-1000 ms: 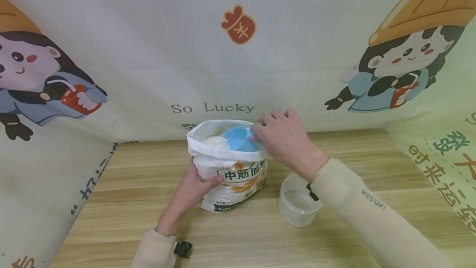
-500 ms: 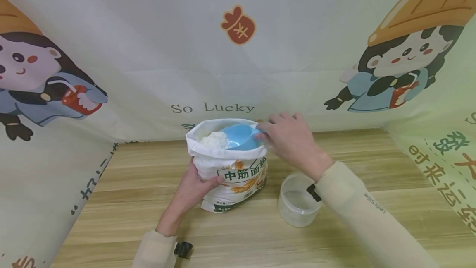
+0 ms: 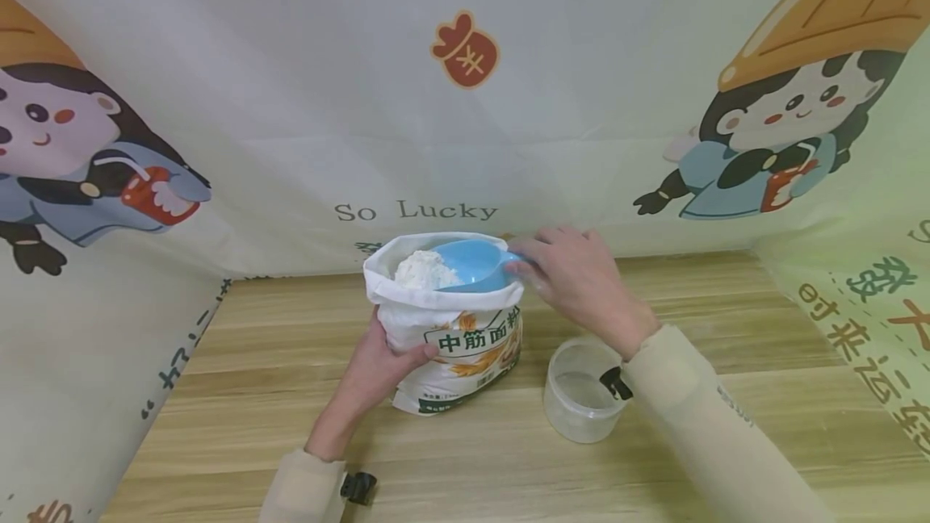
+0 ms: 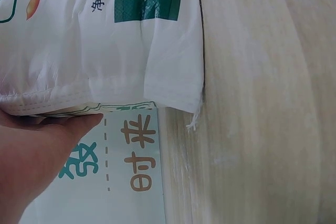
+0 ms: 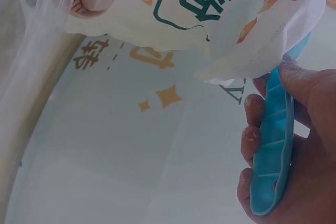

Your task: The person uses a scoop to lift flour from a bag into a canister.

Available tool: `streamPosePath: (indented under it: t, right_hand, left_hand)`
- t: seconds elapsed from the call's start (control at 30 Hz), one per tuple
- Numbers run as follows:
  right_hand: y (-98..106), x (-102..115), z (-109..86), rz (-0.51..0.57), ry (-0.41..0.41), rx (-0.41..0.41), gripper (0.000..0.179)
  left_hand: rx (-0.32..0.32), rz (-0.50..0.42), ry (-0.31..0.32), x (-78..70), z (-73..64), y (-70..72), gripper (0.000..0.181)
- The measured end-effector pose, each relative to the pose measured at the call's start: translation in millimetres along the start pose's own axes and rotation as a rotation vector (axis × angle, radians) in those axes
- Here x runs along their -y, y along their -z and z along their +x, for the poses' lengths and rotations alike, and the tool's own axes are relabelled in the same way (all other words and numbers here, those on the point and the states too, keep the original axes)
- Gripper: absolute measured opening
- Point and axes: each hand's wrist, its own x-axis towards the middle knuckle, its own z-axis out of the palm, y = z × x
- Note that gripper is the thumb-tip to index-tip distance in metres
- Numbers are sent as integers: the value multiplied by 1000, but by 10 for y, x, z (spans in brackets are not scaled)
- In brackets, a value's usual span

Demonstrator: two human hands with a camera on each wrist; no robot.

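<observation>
A printed cloth (image 3: 617,103) walls in the wood-grained table (image 3: 240,402), and on that stands an upright white flour bag (image 3: 458,374), its mouth rolled open. Just beside it, on the person's right, sits a clear tub (image 3: 577,420). The left hand (image 3: 379,371) braces the bag's side, thumb laid across the front; the other fingers are hidden behind, so I can't tell how they lie. The right hand (image 3: 574,274) has its fingers curled round the handle of a blue scoop (image 3: 471,265). The scoop's bowl lies in the bag's mouth, left of those fingers, its long axis running roughly sideways. The tub is below the right wrist, so that hand is the nearer. White flour (image 3: 423,271) heaps at the bowl's left end.
</observation>
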Motion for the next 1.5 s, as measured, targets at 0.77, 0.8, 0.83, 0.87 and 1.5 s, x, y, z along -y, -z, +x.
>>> streamPosePath:
  t: [0.77, 0.8, 0.83, 0.87, 1.5]
  right_hand:
    - [-106, -128, -115, 300, -34, -30, 40]
    - [-111, -131, -123, 311, -40, -30, 40]
    - [-117, -133, -129, 322, -46, -30, 39]
    - [-122, -136, -133, 330, -51, -30, 39]
    - [-195, -141, -149, 405, -92, -51, 35]
  left_hand:
    - [-5, -1, -7, 32, 4, -5, 89]
    - [-6, 1, -8, 33, 5, -6, 89]
    - [-8, 2, -9, 36, 5, -7, 89]
    - [-8, 5, -11, 38, 5, -7, 89]
    - [1, -4, -25, 29, 9, -1, 89]
